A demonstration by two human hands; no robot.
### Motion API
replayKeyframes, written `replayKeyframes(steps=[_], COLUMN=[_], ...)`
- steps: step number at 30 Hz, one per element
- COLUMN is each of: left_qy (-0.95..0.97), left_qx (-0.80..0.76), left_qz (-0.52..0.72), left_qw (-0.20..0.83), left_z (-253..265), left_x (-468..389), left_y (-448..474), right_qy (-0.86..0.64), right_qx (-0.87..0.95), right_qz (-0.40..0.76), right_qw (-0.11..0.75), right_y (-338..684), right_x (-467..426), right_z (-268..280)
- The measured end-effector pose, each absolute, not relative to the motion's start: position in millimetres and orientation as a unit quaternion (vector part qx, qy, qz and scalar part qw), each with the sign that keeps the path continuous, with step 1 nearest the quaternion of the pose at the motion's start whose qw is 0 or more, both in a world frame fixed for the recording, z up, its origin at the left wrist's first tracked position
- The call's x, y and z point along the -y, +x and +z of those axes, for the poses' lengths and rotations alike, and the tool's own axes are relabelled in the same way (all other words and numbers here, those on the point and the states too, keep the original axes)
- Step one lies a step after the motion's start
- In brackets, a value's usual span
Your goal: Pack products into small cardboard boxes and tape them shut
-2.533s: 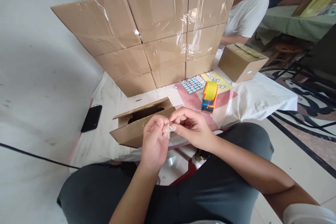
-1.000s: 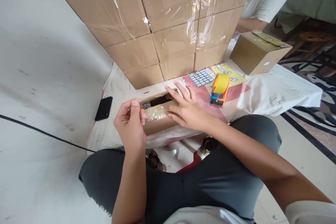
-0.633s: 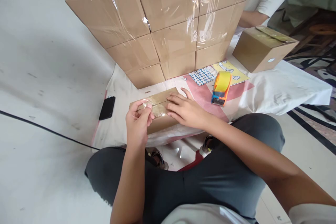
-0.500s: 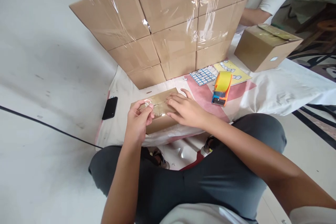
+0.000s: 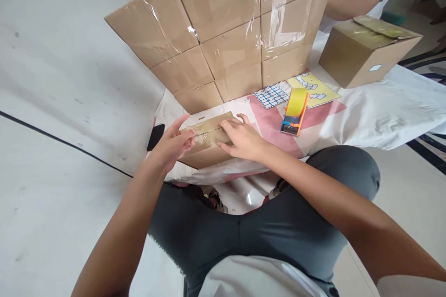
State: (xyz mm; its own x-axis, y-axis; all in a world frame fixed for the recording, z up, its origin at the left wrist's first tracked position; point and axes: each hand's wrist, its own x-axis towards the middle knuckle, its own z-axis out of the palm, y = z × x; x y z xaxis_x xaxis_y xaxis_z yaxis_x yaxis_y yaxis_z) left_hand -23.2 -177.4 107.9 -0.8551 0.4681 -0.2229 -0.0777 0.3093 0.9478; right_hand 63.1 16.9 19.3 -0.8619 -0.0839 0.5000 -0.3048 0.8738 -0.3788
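A small flat cardboard box (image 5: pixel 207 156) lies on the white cloth (image 5: pixel 376 111) just in front of my knees, its flaps folded down. A strip of clear tape (image 5: pixel 205 136) runs across its top. My left hand (image 5: pixel 170 146) presses the left end of the box with fingers spread. My right hand (image 5: pixel 241 138) lies flat on the right part of the top, over the tape. An orange and blue tape dispenser (image 5: pixel 294 111) with a yellow roll stands to the right, out of either hand.
A wall of stacked taped cartons (image 5: pixel 226 28) rises behind the box. Sticker sheets (image 5: pixel 273 94) lie at its foot. Another carton (image 5: pixel 365 48) sits at the right, by another person's arm (image 5: pixel 343 5). A black phone (image 5: pixel 155 136) lies left of the box.
The box's flaps were open; now they are folded down with tape across them. My hands moved from handling a tape piece to pressing on the box top. The view shifted left.
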Motion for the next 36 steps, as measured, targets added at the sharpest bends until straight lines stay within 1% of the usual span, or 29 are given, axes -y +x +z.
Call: replayKeyframes(steps=[4, 8, 11, 14, 17, 20, 25, 28, 33, 36], left_qy=[0.14, 0.118, 0.098, 0.083, 0.076, 0.077, 0.074, 0.085, 0.108, 0.12], left_qx=[-0.765, -0.7, -0.645, -0.626, -0.641, -0.685, -0.763, -0.785, -0.815, -0.812], left_qz=[0.579, 0.631, 0.671, 0.688, 0.681, 0.65, 0.575, 0.561, 0.546, 0.539], left_qw=[0.245, 0.314, 0.352, 0.358, 0.346, 0.32, 0.285, 0.25, 0.163, 0.192], left_z=[111.8, 111.5, 107.1, 100.7, 94.7, 90.2, 82.9, 77.5, 72.4, 73.5], left_x=[169.2, 166.8, 168.0, 168.8, 168.8, 168.7, 172.5, 178.0, 185.4, 184.4], left_y=[-17.6, -20.4, -21.4, -19.3, -15.1, -11.3, -13.2, -18.8, -24.1, -21.5], right_qy=[0.104, 0.077, 0.032, 0.012, 0.009, 0.007, 0.006, 0.007, -0.003, -0.014], right_qx=[0.936, 0.951, 0.97, 0.982, 0.99, 0.994, 0.995, 0.996, 0.995, 0.993], right_qz=[0.232, 0.183, 0.127, 0.104, 0.084, 0.072, 0.059, 0.046, 0.043, 0.048], right_qw=[0.243, 0.237, 0.203, 0.158, 0.111, 0.086, 0.08, 0.08, 0.085, 0.104], right_y=[62.8, 61.6, 57.1, 47.6, 37.2, 31.3, 26.9, 23.0, 19.5, 21.3], right_x=[-18.3, -16.3, -9.1, 0.0, 7.1, 10.7, 9.6, 8.3, 9.6, 11.5], right_z=[19.3, 27.3, 41.4, 57.8, 69.1, 73.4, 74.0, 73.5, 71.5, 70.4])
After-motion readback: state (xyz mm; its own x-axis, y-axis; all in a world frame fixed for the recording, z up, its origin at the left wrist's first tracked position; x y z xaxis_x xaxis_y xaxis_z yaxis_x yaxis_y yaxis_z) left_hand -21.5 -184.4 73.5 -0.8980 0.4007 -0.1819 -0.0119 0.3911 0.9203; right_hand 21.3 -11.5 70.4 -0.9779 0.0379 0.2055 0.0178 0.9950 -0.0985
